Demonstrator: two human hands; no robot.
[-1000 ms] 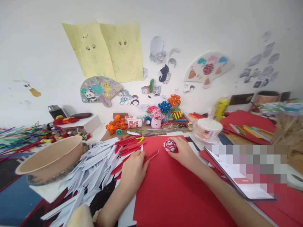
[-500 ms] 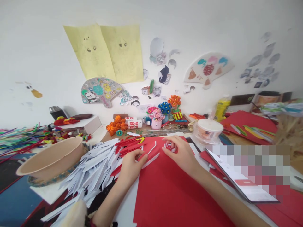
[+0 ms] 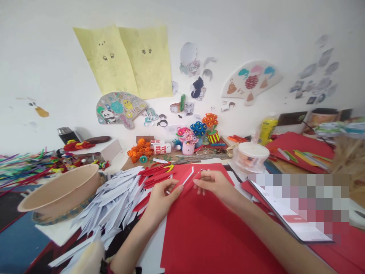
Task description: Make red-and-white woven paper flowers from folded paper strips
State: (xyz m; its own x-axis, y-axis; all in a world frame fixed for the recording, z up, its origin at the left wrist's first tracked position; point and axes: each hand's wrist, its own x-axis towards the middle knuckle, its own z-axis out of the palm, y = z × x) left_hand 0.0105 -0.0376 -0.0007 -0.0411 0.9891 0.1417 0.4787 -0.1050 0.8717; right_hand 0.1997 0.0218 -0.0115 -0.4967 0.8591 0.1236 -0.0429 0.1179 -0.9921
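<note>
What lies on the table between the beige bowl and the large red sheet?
In the head view, white paper strips lie between the beige bowl and the large red sheet, with red strips nearer the sheet.

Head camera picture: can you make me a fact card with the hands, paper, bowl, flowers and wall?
Left hand: pinching a red-and-white paper strip
Right hand: close to that strip; grip unclear
Big paper: red sheet beneath the strip
White strips: piled left of the red sheet
Bowl: beige, left of the white strips
Standing flowers: pink, blue, orange
Wall: yellow drawings, panda fan, white fan
</note>
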